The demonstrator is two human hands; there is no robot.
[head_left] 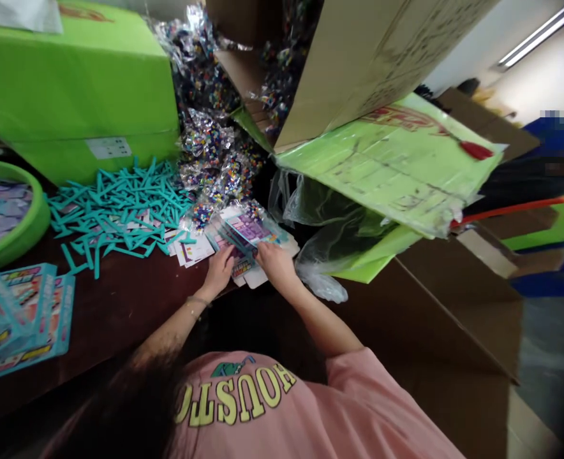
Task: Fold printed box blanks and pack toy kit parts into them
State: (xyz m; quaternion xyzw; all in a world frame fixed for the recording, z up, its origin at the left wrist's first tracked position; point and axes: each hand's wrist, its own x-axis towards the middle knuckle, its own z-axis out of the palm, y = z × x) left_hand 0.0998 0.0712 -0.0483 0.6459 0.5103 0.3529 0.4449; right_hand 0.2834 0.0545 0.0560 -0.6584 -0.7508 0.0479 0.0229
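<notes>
At the table's front edge, my left hand (219,270) has its fingers closed on the left side of a flat printed carton box (237,241) with purple and teal artwork. My right hand (275,260) grips the same box from the right, its fingertips at the teal edge. Beneath lie more flat cartons (256,278) with pale flaps. Small printed cards (196,250) are just left of my left hand. Behind the cartons are heaped clear bags of multicoloured beads (217,169). Several teal plastic sticks (124,207) form a pile further left.
A green round tub (36,220) of small purplish packets and stacked printed boxes (28,315) stand at the left. Behind is a green box (85,95). A tilted cardboard box (358,64) with a green flap (397,166) and clear plastic (325,255) crowds the right.
</notes>
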